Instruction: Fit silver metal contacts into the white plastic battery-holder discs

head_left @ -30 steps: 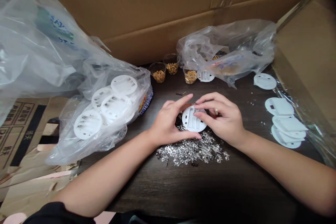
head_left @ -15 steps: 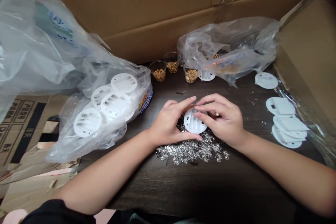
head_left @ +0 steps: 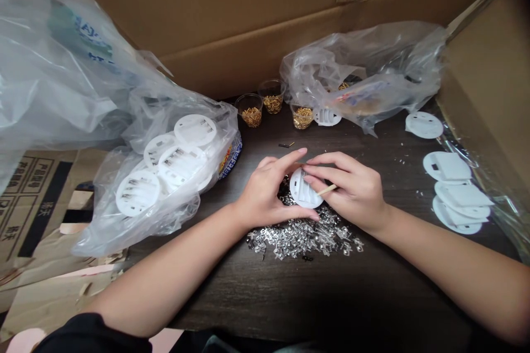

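The stick [head_left: 328, 190] has swung since the earlier frame, its length now showing across the disc's right edge. The left hand [head_left: 267, 193] clamps the disc [head_left: 304, 193] above the metal parts [head_left: 290, 240]; the right hand [head_left: 351, 187] grips the stick, fingertips at the disc's far edge. Beyond, three clear cups [head_left: 249, 103] hold gold pins [head_left: 252, 117]. The left bag [head_left: 97, 231] holds white discs [head_left: 138, 193]; the far right bag [head_left: 364, 49] contains gold pieces [head_left: 343, 86].

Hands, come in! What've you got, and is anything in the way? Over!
Left hand gripping white disc. Right hand over disc, holding thin stick; its fingers hide part of disc. Small metal parts heaped underneath. Over.
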Available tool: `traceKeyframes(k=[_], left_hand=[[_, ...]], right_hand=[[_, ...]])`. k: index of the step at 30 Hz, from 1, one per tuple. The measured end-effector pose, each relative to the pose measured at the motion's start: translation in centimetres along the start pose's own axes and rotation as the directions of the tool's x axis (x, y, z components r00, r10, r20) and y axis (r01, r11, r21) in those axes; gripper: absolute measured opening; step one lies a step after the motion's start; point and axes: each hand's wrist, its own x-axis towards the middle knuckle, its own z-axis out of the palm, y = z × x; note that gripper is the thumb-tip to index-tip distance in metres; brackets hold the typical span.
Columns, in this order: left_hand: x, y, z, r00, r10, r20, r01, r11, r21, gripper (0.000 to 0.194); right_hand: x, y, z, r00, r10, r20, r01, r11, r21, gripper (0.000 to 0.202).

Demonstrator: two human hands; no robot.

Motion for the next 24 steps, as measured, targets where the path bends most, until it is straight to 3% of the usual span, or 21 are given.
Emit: traceKeyframes(k=[13,24], left_hand=[[-0.14,0.03,0.14,0.999,0.040,0.000,-0.039,0.995,0.091,0.113],[-0.03,0.13,0.17,0.994,0.107,-0.012,-0.105,0.986,0.130,0.110]], right_hand=[[0.23,-0.23,-0.27,0.987,-0.161,-0.024,0.155,0.972,-0.179,0.016],[0.06,-0.21,-0.61,0.972,-0.225,0.064,0.234,0.939,-0.250,0.019]])
